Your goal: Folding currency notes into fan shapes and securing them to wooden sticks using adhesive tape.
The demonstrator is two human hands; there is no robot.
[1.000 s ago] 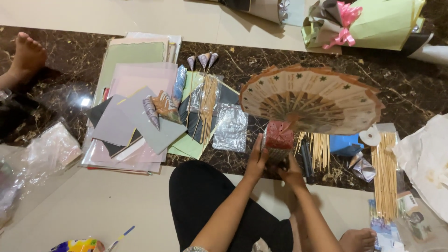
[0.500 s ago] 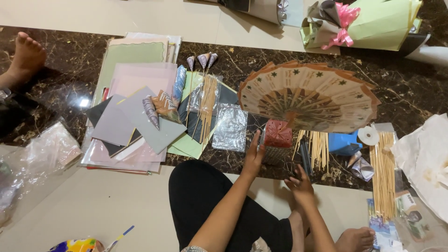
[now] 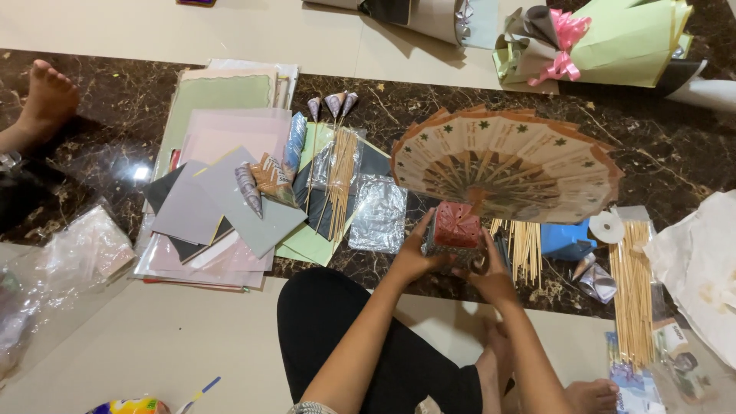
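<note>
Head view, looking down at the floor: just right of frame centre, a small red folded block (image 3: 455, 225) at the foot of a wide paper fan (image 3: 506, 162), cupped from both sides. Left hand (image 3: 412, 257) curled against the block's left face, fingers wrapped loosely, thumb up along the edge; right hand (image 3: 491, 277) pressed in from the lower right, fingers half closed on the base, exact contact partly hidden by the block. Fan spread flat above the hands, long axis running left to right, ribs converging down toward the block, so the work lies straight ahead of both hands, the left a touch nearer. Bundle of thin wooden skewers (image 3: 525, 247) just right of the right hand; stacked coloured paper sheets (image 3: 222, 199) well apart at centre left; wrapped bouquet (image 3: 606, 42) at upper right
</note>
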